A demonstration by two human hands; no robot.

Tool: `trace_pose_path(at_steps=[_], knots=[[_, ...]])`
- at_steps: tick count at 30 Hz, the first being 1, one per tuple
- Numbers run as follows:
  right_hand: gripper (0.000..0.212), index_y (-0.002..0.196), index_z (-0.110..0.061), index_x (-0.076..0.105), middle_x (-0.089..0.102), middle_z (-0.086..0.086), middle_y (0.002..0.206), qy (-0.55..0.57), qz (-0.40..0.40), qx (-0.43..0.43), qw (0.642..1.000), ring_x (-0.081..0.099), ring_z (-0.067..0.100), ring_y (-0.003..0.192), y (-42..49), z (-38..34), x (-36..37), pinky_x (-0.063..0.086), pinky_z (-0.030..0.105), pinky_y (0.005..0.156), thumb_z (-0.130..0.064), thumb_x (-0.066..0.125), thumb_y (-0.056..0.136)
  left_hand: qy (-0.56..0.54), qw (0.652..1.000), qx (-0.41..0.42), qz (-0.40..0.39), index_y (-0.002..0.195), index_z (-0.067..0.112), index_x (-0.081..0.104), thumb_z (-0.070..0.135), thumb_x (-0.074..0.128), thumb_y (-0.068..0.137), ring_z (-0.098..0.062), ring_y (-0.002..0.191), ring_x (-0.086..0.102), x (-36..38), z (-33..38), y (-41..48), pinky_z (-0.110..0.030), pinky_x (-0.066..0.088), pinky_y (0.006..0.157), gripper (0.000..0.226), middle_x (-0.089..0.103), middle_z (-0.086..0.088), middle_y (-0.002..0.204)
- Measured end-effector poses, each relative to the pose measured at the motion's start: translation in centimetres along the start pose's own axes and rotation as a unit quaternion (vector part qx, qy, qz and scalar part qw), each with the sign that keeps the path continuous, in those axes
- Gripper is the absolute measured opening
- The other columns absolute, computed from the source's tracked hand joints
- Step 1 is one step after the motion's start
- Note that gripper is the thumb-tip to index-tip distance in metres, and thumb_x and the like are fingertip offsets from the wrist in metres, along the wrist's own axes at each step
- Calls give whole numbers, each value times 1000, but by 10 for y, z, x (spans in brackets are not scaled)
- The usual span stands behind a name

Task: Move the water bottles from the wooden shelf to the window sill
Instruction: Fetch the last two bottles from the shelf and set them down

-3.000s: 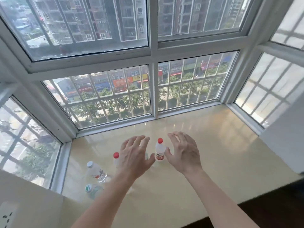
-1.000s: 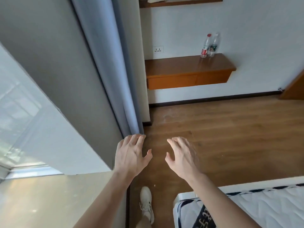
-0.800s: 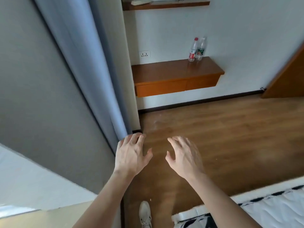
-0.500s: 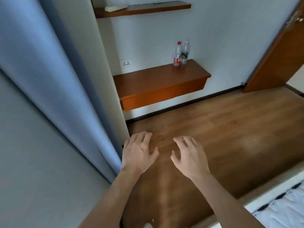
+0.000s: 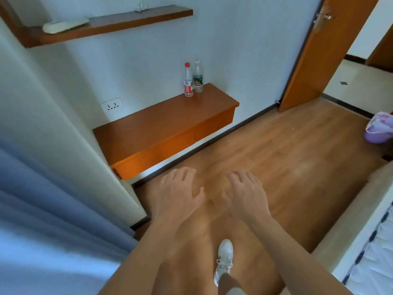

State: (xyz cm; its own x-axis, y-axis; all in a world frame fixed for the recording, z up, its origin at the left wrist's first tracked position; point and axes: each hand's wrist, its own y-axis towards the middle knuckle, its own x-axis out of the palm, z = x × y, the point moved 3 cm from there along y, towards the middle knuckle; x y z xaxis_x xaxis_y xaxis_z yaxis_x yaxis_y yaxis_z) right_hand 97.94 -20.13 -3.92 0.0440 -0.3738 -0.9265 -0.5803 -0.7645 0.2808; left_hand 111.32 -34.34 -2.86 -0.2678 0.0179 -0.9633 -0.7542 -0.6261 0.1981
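Observation:
Two clear water bottles stand upright side by side at the back right of the low wooden shelf (image 5: pixel 153 133), against the white wall. The red-capped bottle (image 5: pixel 188 80) has a red label; the bottle with the green label (image 5: pixel 198 77) stands just right of it. My left hand (image 5: pixel 177 193) and my right hand (image 5: pixel 244 193) hover palm down over the floor, well short of the shelf. Both are empty with fingers spread. The window sill is out of view.
A grey-blue curtain (image 5: pixel 42 209) and a white wall corner (image 5: pixel 70 128) fill the left. A higher wooden shelf (image 5: pixel 119 22) carries a pale object. An open wooden door (image 5: pixel 314 54) is at right, a purple bag (image 5: pixel 379 129) on the floor, a bed (image 5: pixel 374 258) at lower right.
The view has swung from the window sill, where several bottles stand, around past the curtain to the room. The wooden shelf with its two bottles has come closer. Both hands stay empty.

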Motion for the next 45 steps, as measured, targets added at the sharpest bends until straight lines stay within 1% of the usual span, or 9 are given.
trace_pose_path(at_steps=[4, 7, 10, 16, 20, 25, 28, 37, 45], knots=[[40, 125, -24, 64, 66, 1, 129, -7, -9, 14, 1000, 60, 23, 122, 72, 36, 12, 50, 43, 105, -43, 63, 90, -2, 1000, -22, -21, 138, 36, 44, 68, 35, 86, -13, 131, 45, 25, 8, 83, -39, 41, 109, 62, 50, 10, 142], [44, 127, -24, 63, 65, 0, 131, 3, -18, 17, 1000, 59, 21, 125, 135, 68, 16, 52, 42, 103, -45, 62, 88, 6, 1000, -14, -1, 133, 32, 50, 60, 46, 88, -14, 126, 48, 29, 23, 154, -37, 42, 106, 53, 54, 8, 137], [46, 129, -25, 62, 64, -2, 132, -3, -15, 12, 1000, 57, 17, 127, 196, 100, 22, 49, 36, 106, -46, 63, 88, 6, 1000, -4, 20, 129, 27, 55, 53, 51, 87, -16, 123, 51, 30, 35, 221, -38, 44, 103, 50, 57, 7, 132], [46, 129, -22, 63, 65, 0, 129, -5, -34, 7, 999, 58, 18, 124, 292, 149, 43, 52, 38, 102, -44, 64, 88, 3, 1000, 0, 18, 128, 23, 58, 54, 41, 85, -18, 123, 53, 47, 46, 321, -40, 47, 100, 56, 59, 5, 131], [48, 130, -24, 61, 64, -1, 131, -9, -37, 0, 999, 57, 18, 125, 342, 163, 56, 51, 39, 103, -47, 60, 88, 13, 1000, -9, 7, 129, 25, 56, 54, 45, 86, -17, 124, 52, 63, 42, 368, -39, 46, 101, 54, 58, 7, 132], [48, 129, -23, 62, 65, -1, 129, -8, -34, -2, 999, 58, 18, 124, 404, 174, 75, 52, 39, 102, -46, 63, 87, 15, 1000, -19, 5, 133, 30, 52, 59, 49, 88, -16, 129, 49, 83, 36, 436, -40, 42, 108, 53, 56, 8, 138], [48, 129, -23, 62, 65, -1, 129, -7, -31, -4, 999, 58, 18, 124, 447, 184, 90, 52, 39, 102, -46, 64, 88, 7, 1000, -24, 10, 133, 31, 52, 61, 47, 88, -17, 129, 49, 98, 30, 480, -40, 42, 109, 55, 55, 9, 139], [47, 125, -24, 66, 69, 0, 124, -25, -26, -7, 999, 63, 21, 118, 614, 195, 139, 54, 38, 98, -46, 71, 83, -13, 999, -27, 21, 128, 28, 58, 61, 50, 85, -19, 123, 57, 133, -10, 631, -42, 48, 103, 55, 61, 5, 134], [45, 127, -23, 63, 67, 1, 128, 0, -44, -47, 998, 60, 22, 122, 712, 199, 184, 52, 40, 102, -44, 63, 88, -5, 997, -77, 12, 121, 26, 64, 60, 60, 80, -21, 115, 63, 159, -49, 708, -42, 50, 96, 53, 67, 3, 125]])
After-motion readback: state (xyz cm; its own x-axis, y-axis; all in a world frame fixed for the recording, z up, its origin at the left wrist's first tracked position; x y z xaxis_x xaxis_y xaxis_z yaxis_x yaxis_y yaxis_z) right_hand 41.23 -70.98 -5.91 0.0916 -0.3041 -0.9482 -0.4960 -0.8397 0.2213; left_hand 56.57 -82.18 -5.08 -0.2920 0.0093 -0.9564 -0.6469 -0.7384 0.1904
